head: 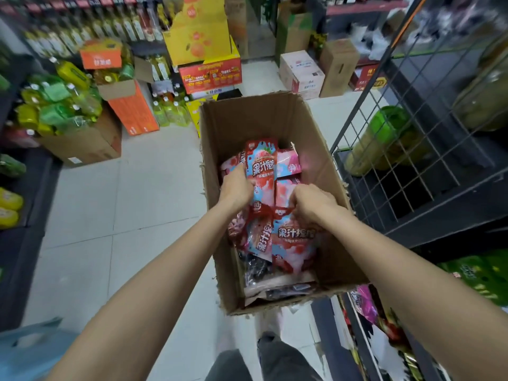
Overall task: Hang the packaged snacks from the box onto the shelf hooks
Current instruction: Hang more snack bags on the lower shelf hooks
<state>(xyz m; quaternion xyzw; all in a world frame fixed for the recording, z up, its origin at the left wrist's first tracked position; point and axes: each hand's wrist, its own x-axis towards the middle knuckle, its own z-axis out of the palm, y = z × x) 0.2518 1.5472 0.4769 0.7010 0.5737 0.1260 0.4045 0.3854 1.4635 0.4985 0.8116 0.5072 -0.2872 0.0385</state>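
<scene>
Centre frame, an open cardboard box (228, 127) sits on the tiled floor beside a wire rack (398, 133) at right, pink-and-blue snack packets (291, 243) piled inside. Left hand (237, 188) grips an upright packet (261, 166), fingers curled round its lower edge. Right hand (312, 203), fingers bent, pinches pkts just below centre.

Bare forearms, grey trousers (280, 361)

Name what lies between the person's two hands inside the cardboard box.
In the head view, pink-and-blue snack packets fill the gap between the left hand and right hand in the box.
</scene>
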